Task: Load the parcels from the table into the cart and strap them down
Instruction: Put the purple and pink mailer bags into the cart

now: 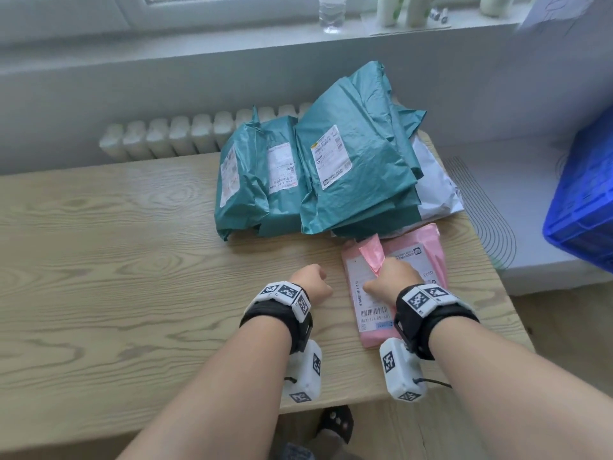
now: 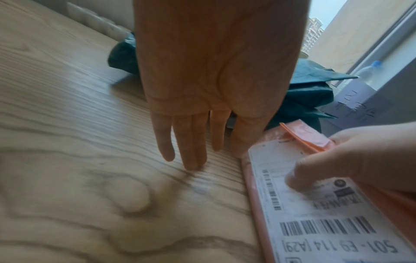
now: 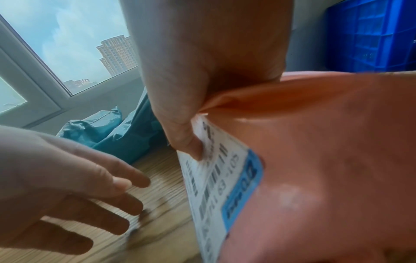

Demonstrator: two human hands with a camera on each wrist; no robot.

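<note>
My right hand pinches the pink parcel by its loose flap at the table's near-right edge for lifting, while my empty left hand, fingers relaxed, waits beside it to help.

Parcel pile at table rear – one parcel in front, crate to rt.

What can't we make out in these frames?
- Cart and straps: outside every view; only a blue crate cut by the head view's right edge.
- Grey parcel: mostly buried under teal parcels.
- Right hand fingers: hidden behind the pink parcel, right wrist view.
</note>
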